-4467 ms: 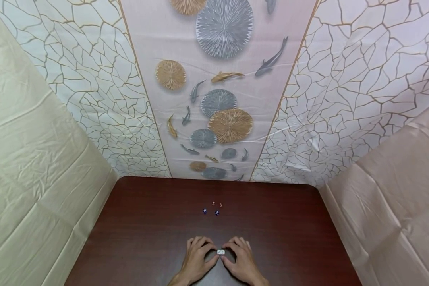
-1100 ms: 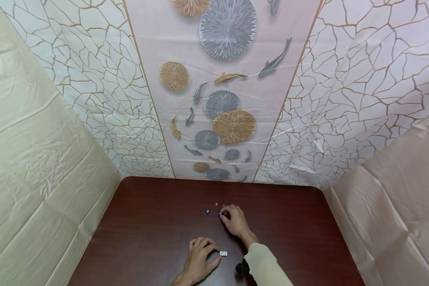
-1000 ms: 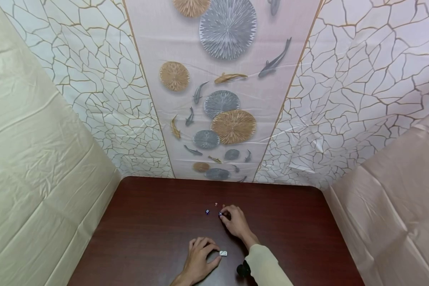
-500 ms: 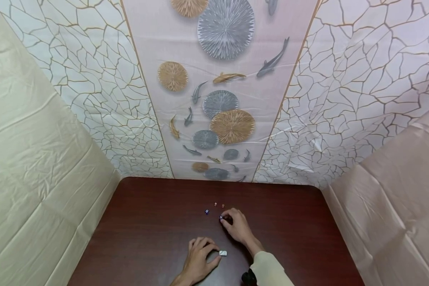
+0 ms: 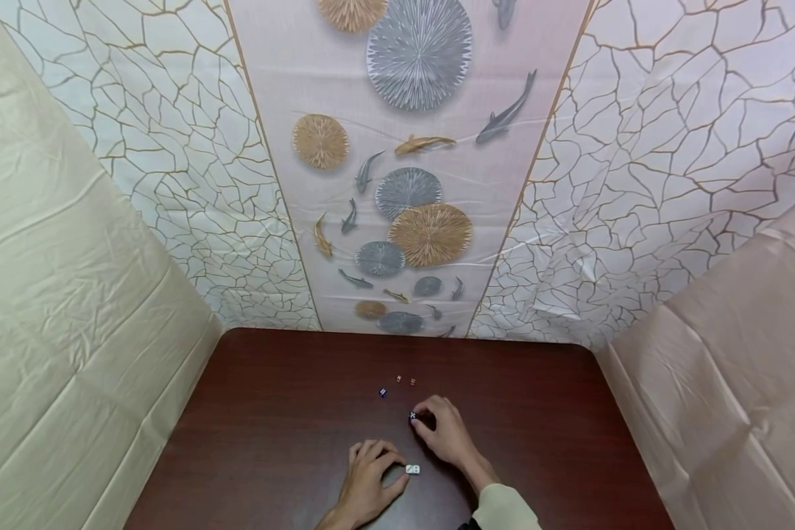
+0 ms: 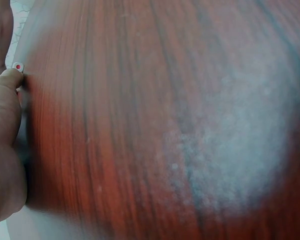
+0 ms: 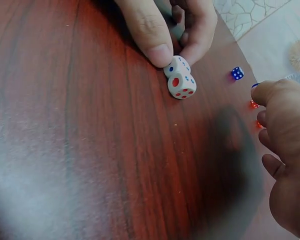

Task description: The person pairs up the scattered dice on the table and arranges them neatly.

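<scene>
Two white dice sit side by side on the table, their pips red and blue in the right wrist view. My left hand pinches the left one of the pair between thumb and index finger. Farther forward and to the right, my right hand pinches a blue die with white pips, its thumb and index finger on the die's right side. In the right wrist view the right hand mostly hides that blue die. The left wrist view shows just one white die at the fingertips.
Another blue die lies ahead of the hands. Two small red dice lie behind it, a little apart. Dark brown wood makes up the table, with patterned cloth hanging beyond its far edge.
Earlier both hands were at the white dice. The right hand then went forward to a blue die and has since drawn it back toward the white pair. The left hand has stayed put.
</scene>
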Action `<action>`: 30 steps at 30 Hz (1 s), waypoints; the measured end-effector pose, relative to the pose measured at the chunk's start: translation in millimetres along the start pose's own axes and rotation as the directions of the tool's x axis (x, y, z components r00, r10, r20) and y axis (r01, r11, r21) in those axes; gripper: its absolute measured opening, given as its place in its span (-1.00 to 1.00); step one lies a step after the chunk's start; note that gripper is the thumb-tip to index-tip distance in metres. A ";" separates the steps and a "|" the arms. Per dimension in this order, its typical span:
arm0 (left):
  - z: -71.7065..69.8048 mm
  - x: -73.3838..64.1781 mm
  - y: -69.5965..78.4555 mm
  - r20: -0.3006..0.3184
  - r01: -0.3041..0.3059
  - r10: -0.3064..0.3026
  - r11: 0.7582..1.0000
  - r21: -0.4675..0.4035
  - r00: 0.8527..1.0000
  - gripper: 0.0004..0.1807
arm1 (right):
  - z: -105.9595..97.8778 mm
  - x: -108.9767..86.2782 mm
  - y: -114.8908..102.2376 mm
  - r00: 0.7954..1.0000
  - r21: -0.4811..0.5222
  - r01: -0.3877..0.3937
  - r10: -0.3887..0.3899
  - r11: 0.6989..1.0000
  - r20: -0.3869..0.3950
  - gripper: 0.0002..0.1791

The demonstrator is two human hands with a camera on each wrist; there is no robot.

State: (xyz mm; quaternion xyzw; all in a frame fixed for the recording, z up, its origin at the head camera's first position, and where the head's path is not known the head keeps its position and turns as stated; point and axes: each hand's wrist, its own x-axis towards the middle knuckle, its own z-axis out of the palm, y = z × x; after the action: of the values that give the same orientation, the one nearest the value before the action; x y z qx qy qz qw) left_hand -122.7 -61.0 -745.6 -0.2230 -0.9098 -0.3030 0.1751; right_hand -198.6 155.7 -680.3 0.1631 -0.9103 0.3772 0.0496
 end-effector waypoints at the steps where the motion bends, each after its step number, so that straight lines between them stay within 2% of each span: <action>1: 0.0 -0.2 0.1 -0.004 -0.003 0.003 1.000 0.002 1.000 -0.71 | 0.1 -1.7 0.6 1.000 -0.001 0.008 -0.008 1.000 -0.002 -0.87; 12: 1.5 -1.0 0.7 -0.032 -0.019 0.019 1.000 0.001 0.999 -0.69 | -1.7 -20.2 2.0 1.000 -0.008 -0.005 0.005 1.000 0.012 -0.84; 22: 2.1 -0.8 0.8 -0.038 -0.028 0.028 1.000 0.005 0.999 -0.68 | 0.4 -38.0 3.6 0.998 -0.027 0.060 -0.060 0.998 -0.004 -0.82; 30: 2.4 -0.2 0.6 -0.034 -0.023 0.024 1.000 0.014 0.999 -0.69 | 3.2 -47.8 6.3 0.997 -0.039 0.075 -0.075 0.996 0.004 -0.81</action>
State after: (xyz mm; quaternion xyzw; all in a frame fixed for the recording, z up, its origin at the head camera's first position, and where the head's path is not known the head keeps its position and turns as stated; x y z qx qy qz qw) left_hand -122.7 -59.1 -747.2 -0.2272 -0.9061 -0.2986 0.1955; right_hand -155.7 170.0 -697.0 0.1967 -0.9109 0.3568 0.0658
